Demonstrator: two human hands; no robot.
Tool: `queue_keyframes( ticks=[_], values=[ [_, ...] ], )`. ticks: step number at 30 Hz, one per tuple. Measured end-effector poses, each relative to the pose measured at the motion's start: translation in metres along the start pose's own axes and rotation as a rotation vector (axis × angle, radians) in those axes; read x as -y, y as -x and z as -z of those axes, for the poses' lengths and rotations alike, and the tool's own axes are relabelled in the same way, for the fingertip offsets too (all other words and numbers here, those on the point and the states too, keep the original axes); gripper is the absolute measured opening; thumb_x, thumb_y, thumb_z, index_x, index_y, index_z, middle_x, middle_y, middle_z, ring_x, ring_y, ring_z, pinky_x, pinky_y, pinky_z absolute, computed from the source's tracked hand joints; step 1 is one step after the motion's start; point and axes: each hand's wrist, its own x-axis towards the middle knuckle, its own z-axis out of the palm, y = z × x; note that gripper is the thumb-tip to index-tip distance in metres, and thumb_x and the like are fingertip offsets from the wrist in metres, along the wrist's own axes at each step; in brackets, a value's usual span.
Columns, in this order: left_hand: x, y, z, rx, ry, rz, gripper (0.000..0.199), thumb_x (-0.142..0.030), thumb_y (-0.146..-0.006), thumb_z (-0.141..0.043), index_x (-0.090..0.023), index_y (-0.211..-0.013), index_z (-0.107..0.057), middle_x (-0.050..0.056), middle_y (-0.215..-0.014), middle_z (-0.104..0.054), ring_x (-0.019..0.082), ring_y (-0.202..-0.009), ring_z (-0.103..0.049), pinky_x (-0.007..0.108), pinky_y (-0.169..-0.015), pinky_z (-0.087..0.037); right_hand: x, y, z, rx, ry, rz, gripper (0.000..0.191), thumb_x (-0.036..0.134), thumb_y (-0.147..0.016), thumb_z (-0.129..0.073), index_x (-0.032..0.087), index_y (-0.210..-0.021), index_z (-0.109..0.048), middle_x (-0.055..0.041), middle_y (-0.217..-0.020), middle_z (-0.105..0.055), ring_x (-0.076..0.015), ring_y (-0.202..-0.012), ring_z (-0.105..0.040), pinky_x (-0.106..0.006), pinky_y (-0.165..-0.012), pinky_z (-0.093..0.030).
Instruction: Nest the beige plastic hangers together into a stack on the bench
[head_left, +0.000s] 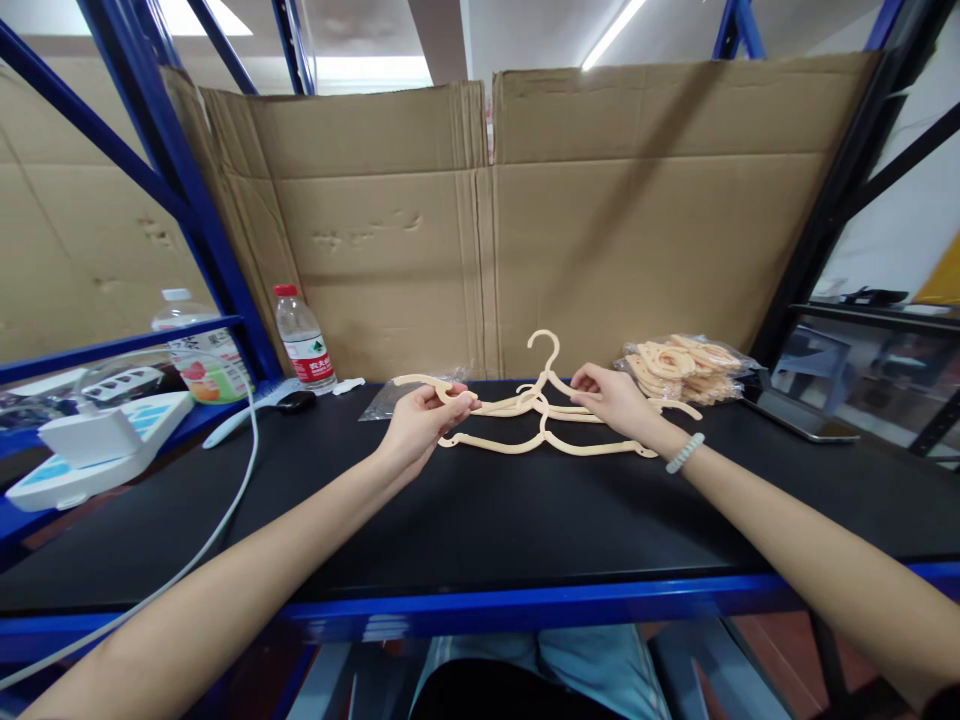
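Observation:
In the head view, a cream plastic clothes hanger (553, 350) stands with its hook up over the black table. My right hand (615, 397) pinches its right arm. My left hand (424, 418) is closed on a curved cream hanger piece (420, 380) at the left; whether this piece joins the upright hanger is unclear. Another cream hanger (495, 444) lies flat just in front, nearer to me. More hanger parts (679, 408) lie behind my right hand, partly hidden by it.
Several folded cream hanger pieces in clear bags (679, 365) lie at the back right. Behind my left hand is a clear plastic bag (382, 400). A red-capped water bottle (304, 340), a power strip (97, 450) and a white cable (244, 470) are left. Cardboard (375, 230) walls the back.

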Motion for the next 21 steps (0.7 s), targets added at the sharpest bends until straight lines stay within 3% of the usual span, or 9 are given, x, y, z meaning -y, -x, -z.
queue_keyframes(
  ticks=[4,9,15,21],
  values=[
    [-0.002,0.0,0.0,0.033,0.022,0.035,0.019,-0.009,-0.07,-0.073,-0.007,-0.087,-0.065,0.006,-0.074,-0.068,0.01,-0.071,-0.065,0.017,-0.069,-0.05,-0.001,-0.002,0.016,-0.003,-0.006,0.058,0.015,0.025,-0.081,-0.055,0.018,-0.093,-0.06,-0.0052,-0.083,-0.063,-0.0187,-0.075,-0.057,-0.031,-0.069,-0.044],
    [0.001,-0.003,0.001,0.077,0.092,0.065,0.011,-0.011,-0.072,-0.071,-0.01,-0.074,-0.06,0.0,-0.067,-0.059,0.007,-0.063,-0.059,0.016,-0.064,-0.048,0.006,0.0,0.023,0.01,-0.012,0.098,0.016,0.03,-0.084,-0.053,0.018,-0.087,-0.061,-0.0057,-0.083,-0.063,-0.0186,-0.073,-0.055,-0.031,-0.067,-0.043],
    [0.001,-0.001,0.001,0.071,0.181,0.119,0.016,-0.008,-0.076,-0.063,-0.014,-0.07,-0.049,0.002,-0.083,-0.061,0.014,-0.082,-0.063,0.03,-0.078,-0.052,0.021,0.005,0.024,0.099,-0.175,0.141,0.016,0.033,-0.083,-0.054,0.018,-0.086,-0.06,-0.0051,-0.084,-0.062,-0.0178,-0.076,-0.055,-0.03,-0.07,-0.043],
    [-0.005,-0.001,0.002,0.07,0.119,0.087,0.015,-0.009,-0.078,-0.058,-0.015,-0.07,-0.047,0.0,-0.073,-0.054,0.01,-0.067,-0.057,0.019,-0.057,-0.049,0.024,0.006,0.029,0.137,-0.241,0.13,0.018,0.035,-0.083,-0.054,0.018,-0.082,-0.058,-0.0034,-0.08,-0.059,-0.0154,-0.07,-0.05,-0.027,-0.063,-0.04]
  ],
)
